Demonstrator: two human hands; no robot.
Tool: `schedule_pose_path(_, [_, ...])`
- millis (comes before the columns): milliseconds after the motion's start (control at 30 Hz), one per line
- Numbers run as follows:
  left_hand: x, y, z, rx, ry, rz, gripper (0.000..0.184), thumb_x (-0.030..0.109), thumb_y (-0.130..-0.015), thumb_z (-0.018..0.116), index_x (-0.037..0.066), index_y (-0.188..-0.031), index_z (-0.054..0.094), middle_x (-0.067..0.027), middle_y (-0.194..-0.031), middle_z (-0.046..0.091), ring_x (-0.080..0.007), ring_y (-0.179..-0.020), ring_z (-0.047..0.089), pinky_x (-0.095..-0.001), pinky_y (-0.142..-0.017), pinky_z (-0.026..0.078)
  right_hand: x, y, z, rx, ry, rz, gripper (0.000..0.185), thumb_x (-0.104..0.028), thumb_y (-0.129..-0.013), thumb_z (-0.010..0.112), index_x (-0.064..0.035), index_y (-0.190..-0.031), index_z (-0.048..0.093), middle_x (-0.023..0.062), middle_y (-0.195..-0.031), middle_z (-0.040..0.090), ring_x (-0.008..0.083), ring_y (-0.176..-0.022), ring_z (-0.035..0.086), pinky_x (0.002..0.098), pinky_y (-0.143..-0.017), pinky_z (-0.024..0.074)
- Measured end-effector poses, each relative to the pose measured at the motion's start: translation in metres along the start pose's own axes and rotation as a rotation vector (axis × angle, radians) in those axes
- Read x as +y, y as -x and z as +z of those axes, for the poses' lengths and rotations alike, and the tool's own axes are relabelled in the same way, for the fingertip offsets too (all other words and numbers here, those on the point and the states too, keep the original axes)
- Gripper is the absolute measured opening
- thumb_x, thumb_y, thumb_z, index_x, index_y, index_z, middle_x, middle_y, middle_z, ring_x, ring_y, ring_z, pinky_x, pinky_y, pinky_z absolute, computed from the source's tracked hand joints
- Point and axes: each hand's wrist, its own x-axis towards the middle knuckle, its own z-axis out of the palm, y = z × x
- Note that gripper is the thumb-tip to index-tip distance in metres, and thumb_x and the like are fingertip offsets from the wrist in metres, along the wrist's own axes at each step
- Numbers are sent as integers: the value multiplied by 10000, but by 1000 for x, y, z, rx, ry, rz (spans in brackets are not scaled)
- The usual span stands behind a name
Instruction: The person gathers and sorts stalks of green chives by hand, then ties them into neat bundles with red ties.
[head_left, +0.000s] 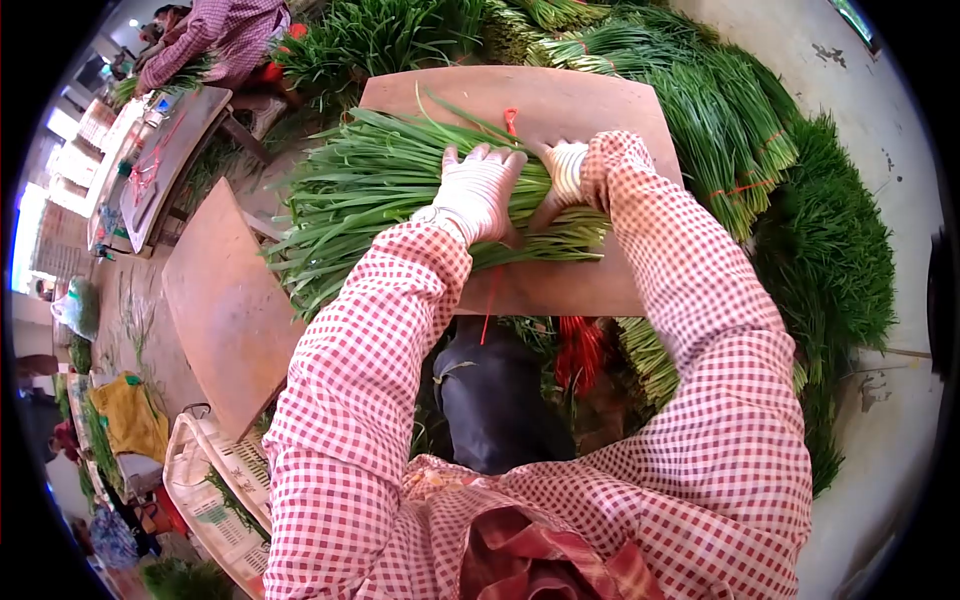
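Note:
A thick bunch of garlic chives (370,190) lies across a brown board (560,95), leaves to the left and paler cut stems to the right. My left hand (480,190), in a striped glove with dark fingers, grips the bunch from above, its fingers curved over the far side. Close beside it, my right hand (562,178), gloved the same way, is around the bunch nearer the stem end; part of its grip is hidden. A red tie (490,305) runs under the bunch, one end hanging over the board's near edge and the other showing beyond the chives.
Tied bunches of chives (720,150) are piled at the right and back. Red ties (578,355) hang below the board. On the left are a tilted board (220,290), a plastic crate (200,500) and another table (180,150), where a person in a checked sleeve (200,45) works.

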Motion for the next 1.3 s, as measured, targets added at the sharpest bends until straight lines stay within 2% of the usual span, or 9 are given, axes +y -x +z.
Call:
schedule_pose_path(133, [1, 1, 2, -1, 42, -3, 1067, 443, -474, 861, 70, -1343, 367, -148, -1316, 456, -293, -1281, 383, -527, -1088, 222, 18, -11, 22, 38, -461, -167, 1204, -323, -456, 895, -70, -1426, 229, 195, -1210, 567, 287, -1110, 563, 361, -931, 455])
schedule_pose_path(300, [0, 4, 2, 47, 72, -11, 1055, 438, -474, 869, 79, -1336, 378, -133, -1303, 473, -278, -1267, 402, -515, -1085, 234, 9, -17, 10, -83, -327, -124, 989, -246, -480, 898, -31, -1314, 413, 162, -1116, 630, 251, -1043, 607, 363, -899, 476])
schedule_pose_path(500, [-13, -10, -13, -77, 154, 96, 1116, 478, -436, 860, 63, -1346, 365, -174, -1286, 482, -323, -1253, 413, -499, -1035, 284, 3, -16, 7, -150, -313, -83, 928, -227, -499, 892, -18, -1278, 433, 156, -1101, 636, 240, -1012, 621, 349, -865, 498])
schedule_pose_path(667, [-38, -41, -18, -74, -45, 218, 1259, 550, -428, 843, 61, -1419, 237, -225, -1442, 268, -371, -1362, 217, -552, -1105, 145, 3, -20, 5, -131, -232, -29, 960, -258, -520, 881, -4, -1304, 389, 165, -1094, 634, 239, -999, 627, 339, -840, 506])
schedule_pose_path(733, [-44, -59, -10, -248, -2, 294, 1275, 558, -435, 839, 62, -1430, 215, -218, -1463, 236, -369, -1377, 182, -548, -1112, 128, 5, -26, 3, -141, -197, -22, 951, -282, -530, 875, 8, -1297, 393, 169, -1089, 634, 244, -996, 628, 334, -838, 504])
schedule_pose_path(867, [-49, -77, -11, -424, 202, 320, 1156, 465, -445, 868, 105, -1390, 308, -197, -1437, 316, -371, -1345, 264, -488, -1091, 222, 15, -39, 12, -106, -224, -83, 953, -288, -526, 876, 9, -1297, 401, 161, -1079, 640, 246, -996, 628, 329, -833, 502])
schedule_pose_path(900, [-43, -69, -20, -403, 190, 260, 1076, 424, -449, 874, 117, -1350, 372, -201, -1326, 464, -344, -1279, 387, -455, -1058, 287, 16, -38, 13, -106, -262, -94, 942, -287, -525, 876, -2, -1294, 412, 151, -1070, 646, 243, -1000, 627, 328, -833, 501])
schedule_pose_path(1000, [-39, -57, -20, -358, 273, 279, 1046, 430, -447, 870, 71, -1317, 411, -200, -1178, 572, -315, -1173, 506, -415, -1005, 369, 15, -29, 18, -65, -300, -117, 912, -277, -518, 876, -30, -1279, 438, 137, -1046, 659, 246, -1010, 624, 332, -844, 496])
schedule_pose_path(1300, [-27, -31, -16, -333, 252, 100, 1029, 424, -449, 876, 10, -1282, 436, -193, -1160, 590, -308, -1097, 567, -373, -928, 445, 9, -11, 23, 47, -211, -194, 858, -328, -544, 854, -4, -1241, 472, 179, -1093, 629, 296, -1037, 604, 357, -878, 480])
